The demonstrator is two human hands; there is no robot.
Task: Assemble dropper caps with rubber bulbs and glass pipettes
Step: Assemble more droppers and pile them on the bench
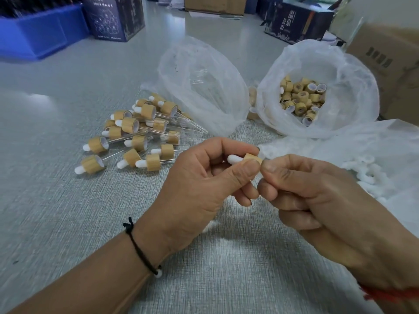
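Left hand (pixel 204 175): pinching the bamboo cap (pixel 252 158) between thumb and forefinger, the other fingers curling underneath; wearing a black cord bracelet (pixel 141 248) on the wrist.
Right hand (pixel 317 198): curling into a loose fist, thumb and forefinger tips pressing together right at the cap's open right end; whatever sits between those tips staying hidden, so cannot tell if a pipette is being held; showing a red cord (pixel 385 295) at the wrist.
Bamboo cap: being held above the table (pixel 68 211), lying sideways, with its white rubber bulb (pixel 234 159) sticking out to the left.
Finished droppers (pixel 136 134): lying in a loose heap on the table to the left of the hands, each showing a bamboo collar, a white bulb and a clear glass pipette, pointing in mixed directions.
Bag of caps (pixel 353 91): sitting open behind the right hand, holding a heap of loose bamboo caps (pixel 301 99), some showing white liners.
Second clear bag (pixel 204 87): standing between the heap of droppers and the bag of caps, looking see-through, contents too faint to tell.
White bulbs (pixel 367 173): lying on white plastic just right of the right hand.
Far edge: blue bin (pixel 38 35) sitting at far left, dark printed box (pixel 113 17) beside it, another dark printed box (pixel 297 21) at upper right, brown carton (pixel 390 71) sitting at the right edge.
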